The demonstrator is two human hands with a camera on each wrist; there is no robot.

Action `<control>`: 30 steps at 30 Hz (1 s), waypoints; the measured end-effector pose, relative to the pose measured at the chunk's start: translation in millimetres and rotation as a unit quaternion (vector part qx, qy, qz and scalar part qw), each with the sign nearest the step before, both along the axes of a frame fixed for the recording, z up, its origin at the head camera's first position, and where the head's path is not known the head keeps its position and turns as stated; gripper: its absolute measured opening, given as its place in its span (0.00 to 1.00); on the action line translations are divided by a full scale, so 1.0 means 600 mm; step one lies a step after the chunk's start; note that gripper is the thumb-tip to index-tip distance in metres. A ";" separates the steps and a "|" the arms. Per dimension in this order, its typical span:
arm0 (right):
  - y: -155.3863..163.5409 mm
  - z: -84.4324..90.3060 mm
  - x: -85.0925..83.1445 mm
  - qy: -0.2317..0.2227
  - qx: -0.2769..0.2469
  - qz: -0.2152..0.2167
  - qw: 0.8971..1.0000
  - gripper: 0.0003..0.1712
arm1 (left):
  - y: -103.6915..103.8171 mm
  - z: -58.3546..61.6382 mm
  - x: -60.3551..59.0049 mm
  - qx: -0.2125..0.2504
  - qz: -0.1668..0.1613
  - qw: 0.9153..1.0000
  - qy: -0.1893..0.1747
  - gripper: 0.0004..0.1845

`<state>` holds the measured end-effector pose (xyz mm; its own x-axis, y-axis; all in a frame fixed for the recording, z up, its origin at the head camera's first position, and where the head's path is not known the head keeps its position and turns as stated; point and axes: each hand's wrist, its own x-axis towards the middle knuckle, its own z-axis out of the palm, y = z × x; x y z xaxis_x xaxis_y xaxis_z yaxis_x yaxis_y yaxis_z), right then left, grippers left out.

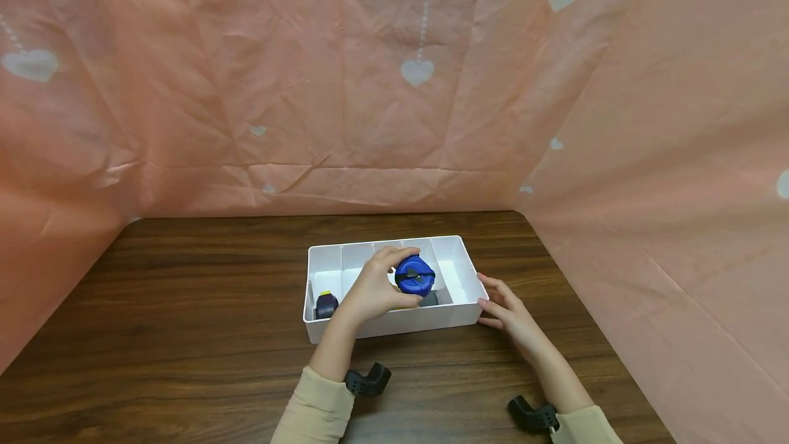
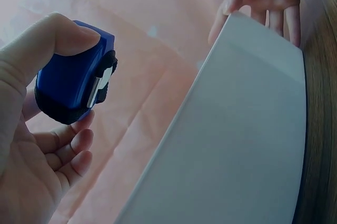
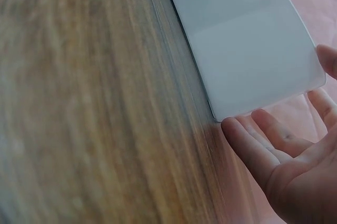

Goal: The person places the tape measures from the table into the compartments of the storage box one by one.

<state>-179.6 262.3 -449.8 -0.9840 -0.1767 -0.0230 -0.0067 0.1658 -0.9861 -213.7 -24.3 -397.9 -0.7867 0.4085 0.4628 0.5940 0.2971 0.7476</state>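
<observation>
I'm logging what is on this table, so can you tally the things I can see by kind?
Blue tape measure, held in the left hand: 1
Dark tape measure with yellow top, lying in the tray: 1
White divided tray, with the right hand at its corner: 1
Total: 3

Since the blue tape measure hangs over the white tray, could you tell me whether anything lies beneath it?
Yes: a dark object lies in the tray just below the tape measure held by the left hand.
</observation>
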 end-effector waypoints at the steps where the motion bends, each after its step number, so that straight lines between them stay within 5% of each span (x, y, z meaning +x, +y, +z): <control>1: 0.000 0.000 0.000 0.000 0.000 0.000 1.000 0.33 | 0.002 0.000 0.000 -0.003 0.002 1.000 0.001 0.40; 14: 0.000 0.002 0.000 -0.004 0.001 -0.001 1.000 0.33 | 0.026 -0.005 -0.005 -0.022 0.003 0.999 -0.025 0.40; 30: -0.001 -0.003 -0.002 -0.004 -0.002 -0.005 1.000 0.33 | 0.059 -0.011 -0.011 -0.043 -0.011 0.999 -0.005 0.39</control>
<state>-180.8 261.8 -451.4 -0.9856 -0.1665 -0.0304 0.0031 0.1615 -0.9869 -220.6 10.8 -404.8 -0.7812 0.4639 0.4177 0.5942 0.3475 0.7254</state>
